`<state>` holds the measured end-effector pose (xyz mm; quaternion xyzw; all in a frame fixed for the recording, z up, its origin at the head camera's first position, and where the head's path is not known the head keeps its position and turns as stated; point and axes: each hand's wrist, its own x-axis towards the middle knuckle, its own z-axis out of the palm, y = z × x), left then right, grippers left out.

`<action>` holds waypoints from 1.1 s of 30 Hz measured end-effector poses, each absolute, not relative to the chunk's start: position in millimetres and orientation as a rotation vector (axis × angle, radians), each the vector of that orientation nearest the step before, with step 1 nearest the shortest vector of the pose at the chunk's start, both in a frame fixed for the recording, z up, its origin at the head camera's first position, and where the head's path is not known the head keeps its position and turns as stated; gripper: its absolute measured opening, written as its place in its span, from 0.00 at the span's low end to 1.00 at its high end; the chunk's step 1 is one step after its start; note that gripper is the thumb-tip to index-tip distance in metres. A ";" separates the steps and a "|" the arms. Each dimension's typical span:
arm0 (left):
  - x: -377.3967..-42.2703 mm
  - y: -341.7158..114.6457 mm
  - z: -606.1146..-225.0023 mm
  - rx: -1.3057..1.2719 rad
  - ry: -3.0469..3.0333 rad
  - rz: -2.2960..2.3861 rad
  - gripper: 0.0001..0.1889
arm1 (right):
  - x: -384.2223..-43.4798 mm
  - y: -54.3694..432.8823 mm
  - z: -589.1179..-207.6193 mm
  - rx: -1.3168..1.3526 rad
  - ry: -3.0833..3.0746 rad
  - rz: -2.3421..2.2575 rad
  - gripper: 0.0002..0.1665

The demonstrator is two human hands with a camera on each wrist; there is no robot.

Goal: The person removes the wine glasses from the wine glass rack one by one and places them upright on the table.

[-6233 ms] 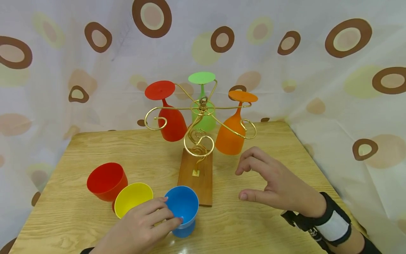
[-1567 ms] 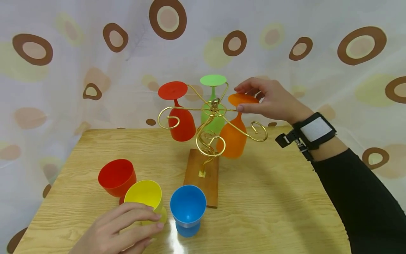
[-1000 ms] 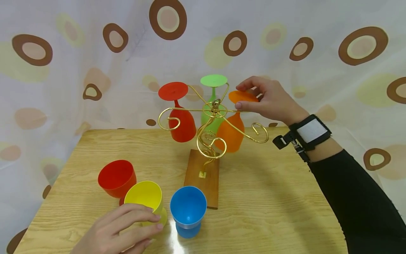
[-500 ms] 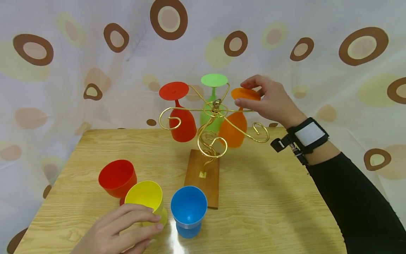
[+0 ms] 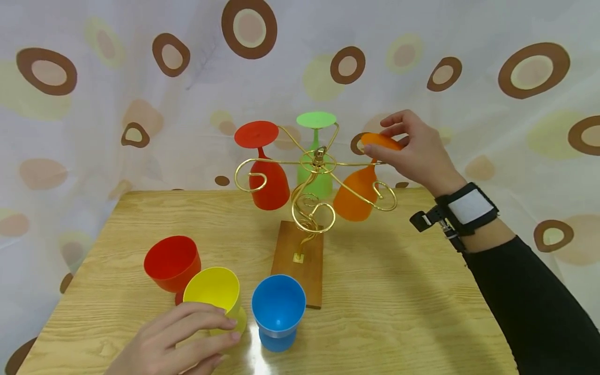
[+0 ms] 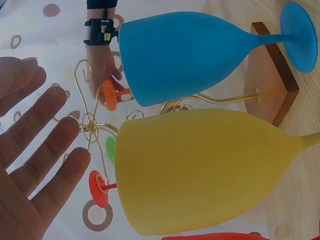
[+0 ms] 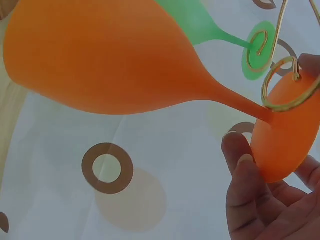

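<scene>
Tilted orange goblet (image 5: 352,202), gold rack (image 5: 319,157) crossing it, green goblet (image 5: 322,183) nearby

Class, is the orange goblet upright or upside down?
The orange goblet is upside down, tilted: the right hand holds its foot above the bowl.

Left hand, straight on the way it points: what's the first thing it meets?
Likely the blue goblet: in the head view, the left hand points across the yellow goblet toward it. Depth is unclear; the hand might brush the yellow goblet first or pass above both.
</scene>
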<state>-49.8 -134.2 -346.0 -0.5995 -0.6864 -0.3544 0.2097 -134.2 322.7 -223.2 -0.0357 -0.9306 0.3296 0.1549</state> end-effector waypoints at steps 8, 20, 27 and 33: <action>-53.9 -130.5 -342.5 -1.713 -1.871 -1.006 0.16 | -117.7 332.3 -224.6 -0.115 -2.627 0.902 0.35; -53.1 -130.2 -340.6 -1.722 -1.903 -1.017 0.16 | -79.7 338.4 -232.5 0.051 -2.700 0.650 0.29; -55.3 -128.7 -336.6 -1.744 -1.885 -1.033 0.17 | -60.4 334.5 -247.4 0.128 -2.747 0.505 0.22; -60.2 -126.7 -333.7 -1.757 -1.862 -1.021 0.18 | -53.0 327.2 -254.9 0.223 -2.711 0.470 0.13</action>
